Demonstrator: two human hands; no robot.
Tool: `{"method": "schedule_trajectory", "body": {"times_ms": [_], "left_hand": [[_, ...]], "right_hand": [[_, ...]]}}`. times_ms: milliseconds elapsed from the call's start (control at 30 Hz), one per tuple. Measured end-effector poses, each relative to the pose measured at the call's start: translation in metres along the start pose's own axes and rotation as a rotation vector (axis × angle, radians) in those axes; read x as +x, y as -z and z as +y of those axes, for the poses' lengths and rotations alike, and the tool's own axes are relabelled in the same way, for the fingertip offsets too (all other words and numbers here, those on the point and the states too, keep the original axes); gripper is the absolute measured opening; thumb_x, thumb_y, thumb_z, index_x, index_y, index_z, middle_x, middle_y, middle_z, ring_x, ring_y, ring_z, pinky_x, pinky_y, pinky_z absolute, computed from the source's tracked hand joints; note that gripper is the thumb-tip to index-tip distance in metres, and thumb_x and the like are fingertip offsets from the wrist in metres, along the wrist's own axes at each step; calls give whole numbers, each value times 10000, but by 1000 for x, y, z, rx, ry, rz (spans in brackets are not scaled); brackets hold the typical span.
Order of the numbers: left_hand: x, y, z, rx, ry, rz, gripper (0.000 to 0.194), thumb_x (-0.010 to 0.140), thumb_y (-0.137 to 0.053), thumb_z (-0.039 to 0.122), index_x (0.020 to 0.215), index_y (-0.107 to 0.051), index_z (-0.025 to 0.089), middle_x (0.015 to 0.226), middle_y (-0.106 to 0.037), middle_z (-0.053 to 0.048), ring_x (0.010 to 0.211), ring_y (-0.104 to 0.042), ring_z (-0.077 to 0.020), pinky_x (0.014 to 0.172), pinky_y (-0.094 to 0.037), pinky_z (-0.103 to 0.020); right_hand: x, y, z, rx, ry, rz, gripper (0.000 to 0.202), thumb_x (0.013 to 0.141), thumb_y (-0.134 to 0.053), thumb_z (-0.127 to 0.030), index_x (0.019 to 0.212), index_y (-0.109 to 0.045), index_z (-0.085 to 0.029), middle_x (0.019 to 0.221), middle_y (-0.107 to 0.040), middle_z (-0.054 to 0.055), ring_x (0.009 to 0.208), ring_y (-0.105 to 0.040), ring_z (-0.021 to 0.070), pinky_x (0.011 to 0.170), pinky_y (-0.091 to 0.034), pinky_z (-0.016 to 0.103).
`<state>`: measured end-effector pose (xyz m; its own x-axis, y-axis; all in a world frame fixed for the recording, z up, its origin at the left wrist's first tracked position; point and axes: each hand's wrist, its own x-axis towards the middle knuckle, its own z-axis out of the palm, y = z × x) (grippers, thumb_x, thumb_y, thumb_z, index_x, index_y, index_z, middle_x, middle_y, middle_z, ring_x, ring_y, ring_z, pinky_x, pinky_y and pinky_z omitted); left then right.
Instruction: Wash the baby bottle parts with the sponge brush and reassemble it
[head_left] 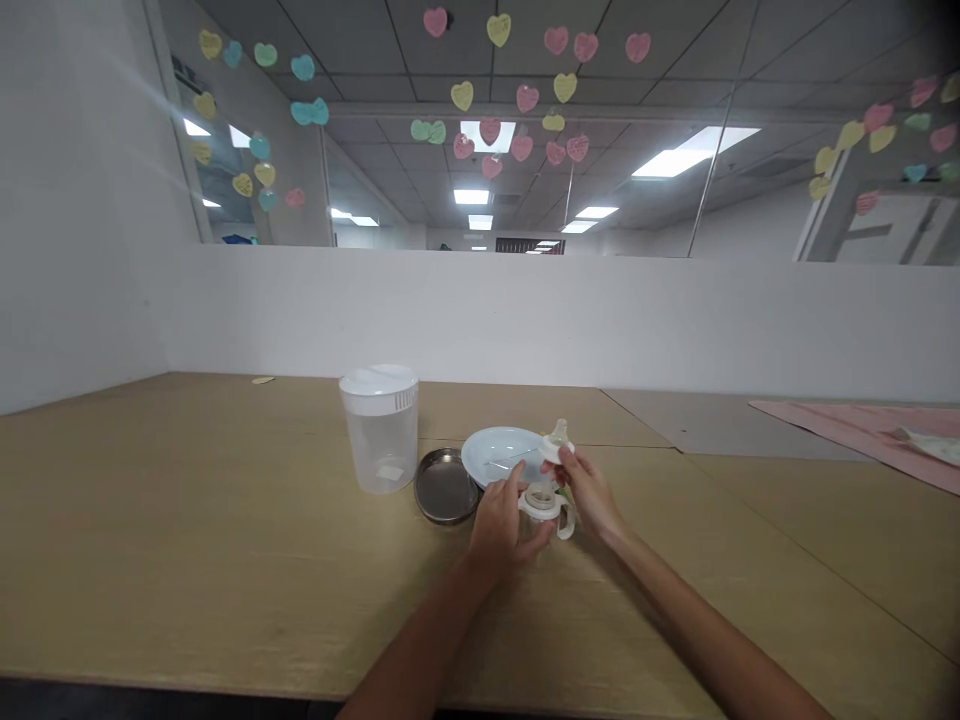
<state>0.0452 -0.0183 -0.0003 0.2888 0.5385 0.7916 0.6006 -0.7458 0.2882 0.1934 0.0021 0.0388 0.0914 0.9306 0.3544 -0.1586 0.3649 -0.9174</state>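
My left hand (pixel 501 522) is wrapped round a clear baby bottle (pixel 541 503) with white side handles, which stands with its open mouth upward. Above and slightly right of that mouth, my right hand (pixel 586 488) pinches a white bottle nipple with its collar ring (pixel 557 443), the teat pointing up and apart from the bottle. Just behind both hands lies a white plate (pixel 487 450) with a thin, light rod (pixel 514 459) on it. A round metal dish (pixel 446 487) sits left of my left hand, against the plate.
A translucent plastic bucket with a white lid (pixel 380 428) stands left of the metal dish. At the far right a pink cloth (pixel 840 428) covers part of the table, with a whitish cloth (pixel 930 445) on it. A small flat pale piece (pixel 263 380) lies near the wall.
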Motion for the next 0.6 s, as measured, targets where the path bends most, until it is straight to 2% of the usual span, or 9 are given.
{"method": "schedule_trajectory", "body": {"times_ms": [67,133,200,333,467,600], "left_hand": [[1,1,1,-3,6,-3,702,786,-517,442,1346,-256,108,985,-616,-121,905,-573,-249,810,-451,-399],[1,2,3,-5,10,-5,698,785,-514,445,1346,-261,117,986,-618,-121,898,-574,-254,804,-451,-402],[2,2,4,-4,4,-3,697,782,-517,439,1347,-262,120,986,-621,-123,894,-574,-256,806,-448,-405],[3,3,5,4,-16,7,687,779,-521,428,1337,-276,110,980,-622,-124,892,-573,-247,807,-448,-392],[3,3,5,23,-16,6,648,787,-510,435,1309,-321,101,963,-622,-122,870,-578,-241,785,-456,-380],[4,3,4,27,-27,7,631,795,-504,437,1304,-326,110,973,-621,-116,865,-576,-238,779,-456,-383]], "right_hand": [[8,2,-12,90,-66,-51,416,724,-585,-581,728,-635,-169,654,-613,14,502,-455,92,496,-387,225],[16,4,-23,201,-102,-91,359,724,-618,-538,764,-640,-182,700,-621,2,492,-444,72,486,-394,207],[22,6,-31,327,-94,-79,323,721,-638,-513,800,-633,-199,732,-623,0,532,-485,82,520,-436,206],[34,10,-25,451,-50,-40,382,729,-578,-593,781,-610,-216,735,-616,20,663,-572,140,654,-515,269],[42,16,0,325,1,-34,472,758,-462,-666,738,-597,-214,754,-628,56,761,-608,198,768,-525,365],[41,19,20,57,85,-90,590,795,-310,-704,825,-616,-200,869,-666,94,840,-624,222,796,-513,385]]}}
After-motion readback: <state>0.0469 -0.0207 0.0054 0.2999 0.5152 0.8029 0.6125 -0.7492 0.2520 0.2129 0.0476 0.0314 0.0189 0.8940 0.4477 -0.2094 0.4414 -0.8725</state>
